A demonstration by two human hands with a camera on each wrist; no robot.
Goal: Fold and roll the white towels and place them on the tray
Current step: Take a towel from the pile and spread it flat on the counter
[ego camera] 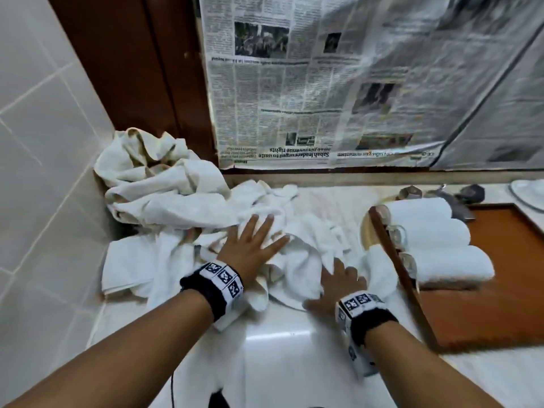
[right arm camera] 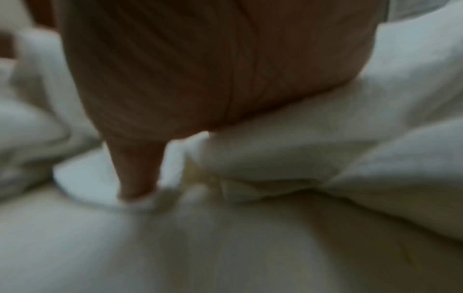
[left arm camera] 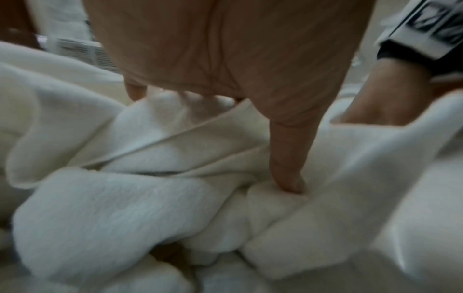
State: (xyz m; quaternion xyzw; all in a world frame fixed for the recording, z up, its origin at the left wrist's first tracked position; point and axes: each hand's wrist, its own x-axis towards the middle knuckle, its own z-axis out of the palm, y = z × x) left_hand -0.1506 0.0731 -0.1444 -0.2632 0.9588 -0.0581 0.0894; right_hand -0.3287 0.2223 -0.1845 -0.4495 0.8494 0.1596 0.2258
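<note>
Our left hand (ego camera: 252, 245) lay flat, fingers spread and straight, pressing on the crumpled white terry towel (ego camera: 300, 251) on the pale counter (ego camera: 279, 357). Just to its right our right hand (ego camera: 335, 287) rested on the same towel's near edge, fingers extended and part-buried in folds. Further right, three rolled white towels (ego camera: 432, 240) sat on the brown wooden tray (ego camera: 485, 313).

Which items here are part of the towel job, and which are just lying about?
Job: crumpled towel under left hand and right hand; towel pile; rolled towels; wooden tray.
Lying about: newspaper; tap fittings.
</note>
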